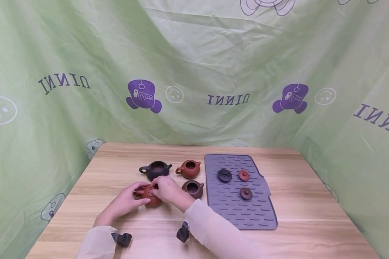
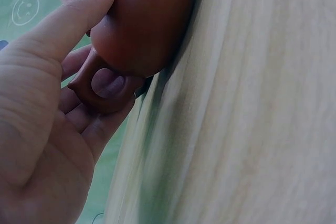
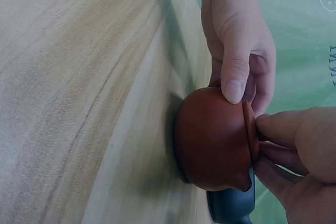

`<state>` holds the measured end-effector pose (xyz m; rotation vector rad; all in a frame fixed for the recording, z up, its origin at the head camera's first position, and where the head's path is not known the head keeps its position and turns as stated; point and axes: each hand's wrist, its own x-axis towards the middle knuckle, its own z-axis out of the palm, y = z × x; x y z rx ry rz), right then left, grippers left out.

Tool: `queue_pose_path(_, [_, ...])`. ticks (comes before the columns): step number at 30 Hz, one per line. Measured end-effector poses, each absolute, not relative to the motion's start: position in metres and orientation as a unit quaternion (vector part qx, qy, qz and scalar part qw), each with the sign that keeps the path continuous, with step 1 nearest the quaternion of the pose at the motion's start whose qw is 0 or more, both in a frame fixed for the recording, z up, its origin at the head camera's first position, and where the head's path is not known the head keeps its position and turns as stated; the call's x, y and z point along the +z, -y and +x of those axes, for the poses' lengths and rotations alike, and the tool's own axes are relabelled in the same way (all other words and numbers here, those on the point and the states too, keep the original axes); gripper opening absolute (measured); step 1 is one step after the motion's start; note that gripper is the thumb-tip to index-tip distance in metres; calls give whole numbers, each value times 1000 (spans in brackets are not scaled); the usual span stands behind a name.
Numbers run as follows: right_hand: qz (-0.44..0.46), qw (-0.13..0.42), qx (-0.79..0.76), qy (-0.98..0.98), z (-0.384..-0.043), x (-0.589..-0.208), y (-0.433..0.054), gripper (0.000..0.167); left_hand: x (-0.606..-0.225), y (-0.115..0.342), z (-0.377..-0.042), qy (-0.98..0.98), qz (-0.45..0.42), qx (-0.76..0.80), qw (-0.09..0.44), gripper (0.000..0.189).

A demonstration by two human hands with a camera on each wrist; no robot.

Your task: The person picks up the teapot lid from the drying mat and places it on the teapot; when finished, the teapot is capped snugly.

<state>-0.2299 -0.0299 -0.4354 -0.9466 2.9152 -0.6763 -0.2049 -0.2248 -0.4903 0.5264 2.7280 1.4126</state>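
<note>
A reddish-brown clay teapot (image 1: 154, 201) stands on the table at the left front of the group. My left hand (image 1: 125, 200) holds it from the handle side, with the thumb on its body and fingers behind the loop handle (image 2: 100, 95). From above, my right hand (image 1: 171, 192) pinches the teapot's lid (image 3: 250, 129), which sits over the mouth; the knob is hidden by the fingertips. Around them are three teapots without lids: a black teapot (image 1: 153, 174) behind, an orange-red teapot (image 1: 192, 172) behind to the right, and a dark brown teapot (image 1: 198, 191) beside my right hand.
On the right lies a grey ridged mat (image 1: 225, 216). It bears a black lid (image 1: 224, 176), an orange-red lid (image 1: 244, 175) and a dark brown lid (image 1: 246, 193). A green printed curtain (image 1: 194, 122) hangs round the wooden table (image 1: 304, 216).
</note>
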Motion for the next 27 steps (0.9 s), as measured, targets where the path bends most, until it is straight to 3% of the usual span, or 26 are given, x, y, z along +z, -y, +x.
queue_pose_path(27, [-303, 1, -229, -925, -229, -436, 27, 20, -488, 226, -206, -872, 179, 455, 21, 55])
